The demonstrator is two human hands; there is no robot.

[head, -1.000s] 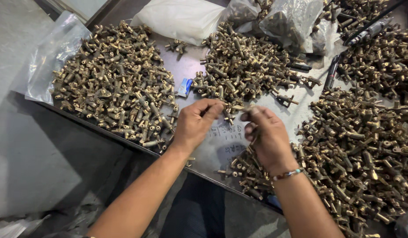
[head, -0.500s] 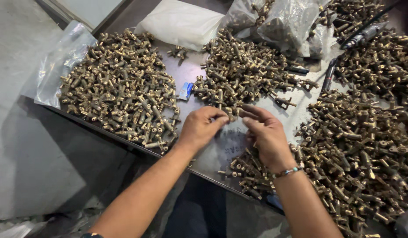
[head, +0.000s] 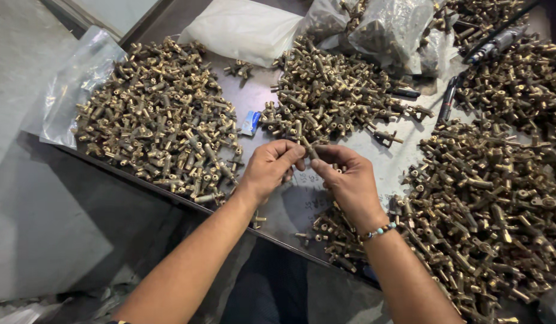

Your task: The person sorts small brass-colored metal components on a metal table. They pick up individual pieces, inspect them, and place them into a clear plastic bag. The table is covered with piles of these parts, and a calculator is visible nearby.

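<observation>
My left hand (head: 271,170) and my right hand (head: 349,180) meet over the middle of a metal table (head: 380,162). Both pinch one small brass fitting (head: 308,147) between their fingertips, held a little above the tabletop. A bead bracelet (head: 379,230) circles my right wrist. A heap of brass fittings (head: 161,129) lies to the left of my hands, another heap (head: 326,96) just beyond them, and a large one (head: 494,204) to the right.
Clear plastic bags sit at the left table edge (head: 74,84) and at the back (head: 398,30). A white bag (head: 242,27) lies at the back. A small blue object (head: 251,122) and dark tools (head: 449,99) lie among the heaps. Grey floor lies left.
My hands have drawn closer together and now both grip the one fitting; the view has shifted slightly to the right.
</observation>
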